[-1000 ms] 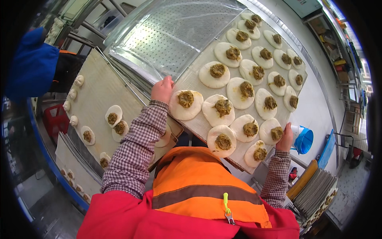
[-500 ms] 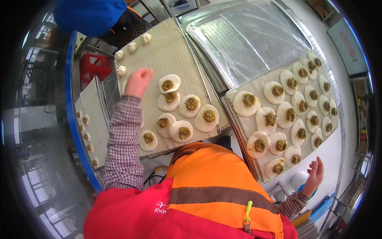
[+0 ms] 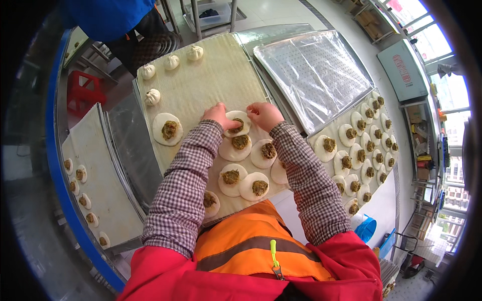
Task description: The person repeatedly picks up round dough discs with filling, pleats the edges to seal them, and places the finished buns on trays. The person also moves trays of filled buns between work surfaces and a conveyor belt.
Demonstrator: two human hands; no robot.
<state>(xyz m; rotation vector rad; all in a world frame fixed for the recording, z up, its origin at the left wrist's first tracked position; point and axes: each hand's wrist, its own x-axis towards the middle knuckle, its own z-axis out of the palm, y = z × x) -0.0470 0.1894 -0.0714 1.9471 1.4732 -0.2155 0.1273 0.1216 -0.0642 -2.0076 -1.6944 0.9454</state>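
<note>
White filled dough round (image 3: 239, 116) between left fingers (image 3: 231, 123), spread, and right fingers (image 3: 254, 109), curled, pinch unclear: likely soft, tearable; best held by rim.

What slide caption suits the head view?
Left hand and right hand at a filled dough wrapper, pleated buns beyond.

Closed buns (image 3: 171, 62) line the far left of a middle tray (image 3: 211, 83), filled dough rounds (image 3: 240, 148) nearer. More rounds (image 3: 357, 156) lie on a left tray (image 3: 100, 160) and a right tray (image 3: 334, 129); a plastic-covered tray (image 3: 316, 75) sits beyond the latter.
</note>
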